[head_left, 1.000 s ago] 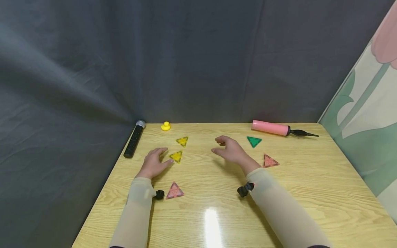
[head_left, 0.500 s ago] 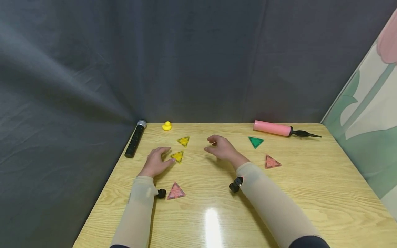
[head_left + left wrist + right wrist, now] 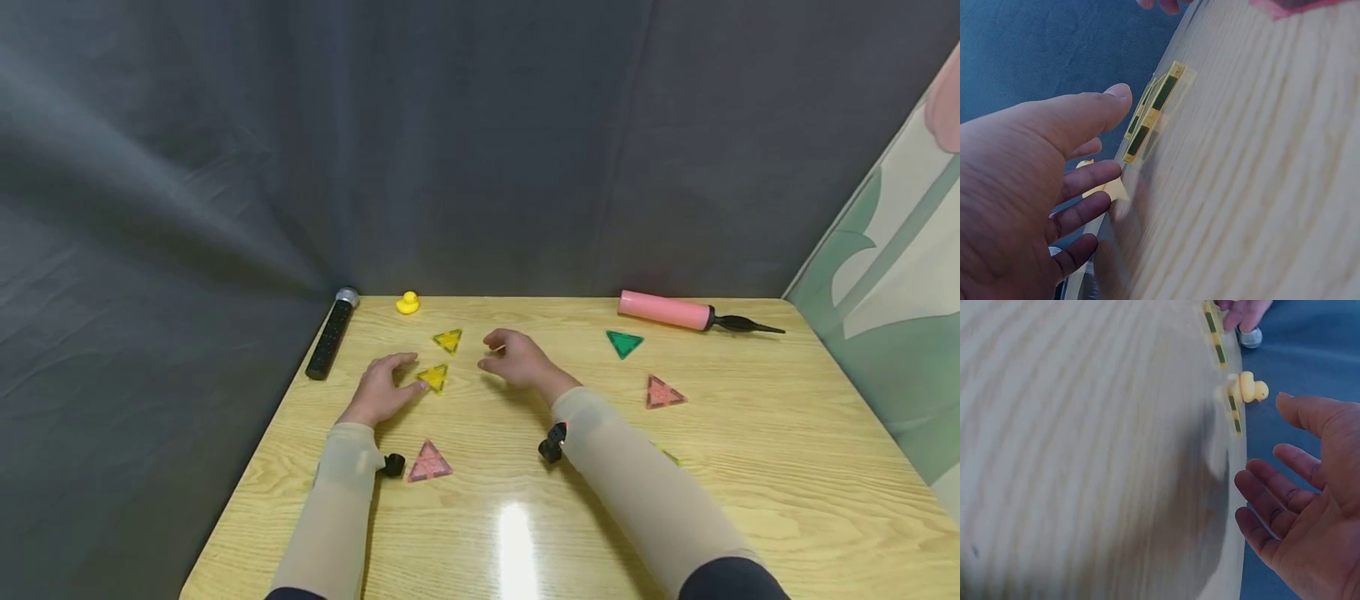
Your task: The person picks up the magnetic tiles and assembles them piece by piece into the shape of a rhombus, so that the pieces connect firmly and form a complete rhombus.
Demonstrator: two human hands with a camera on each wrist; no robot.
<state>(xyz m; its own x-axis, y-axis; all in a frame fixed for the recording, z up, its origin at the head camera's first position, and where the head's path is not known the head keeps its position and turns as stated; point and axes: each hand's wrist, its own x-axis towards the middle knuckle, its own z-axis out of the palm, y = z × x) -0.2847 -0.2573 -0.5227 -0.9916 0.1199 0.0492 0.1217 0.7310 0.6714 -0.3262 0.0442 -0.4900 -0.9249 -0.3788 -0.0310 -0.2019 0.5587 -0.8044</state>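
Note:
My left hand [image 3: 381, 392] hovers low beside the nearer yellow triangle tile [image 3: 433, 379], its thumb tip by the tile's left corner. In the left wrist view that hand [image 3: 1029, 156] holds nothing, thumb and fingers spread apart. My right hand [image 3: 517, 360] is over the table to the right of both yellow tiles, nearest the farther yellow triangle tile [image 3: 448, 341]. Its fingers are loosely bent with nothing between them, as the right wrist view shows the hand [image 3: 1316, 494]. A pink triangle tile [image 3: 430, 462] lies flat near the left wrist.
A green triangle tile [image 3: 624, 343] and a red triangle tile [image 3: 663, 392] lie on the right. Partly hidden by the right sleeve is a yellow-green edge [image 3: 666, 454]. A black microphone [image 3: 332, 335], a rubber duck [image 3: 408, 302] and a pink hand pump [image 3: 665, 310] are farther back.
My right hand has moved left, toward the yellow tiles. A yellow-green edge has come into view behind the right sleeve. My left hand has barely moved.

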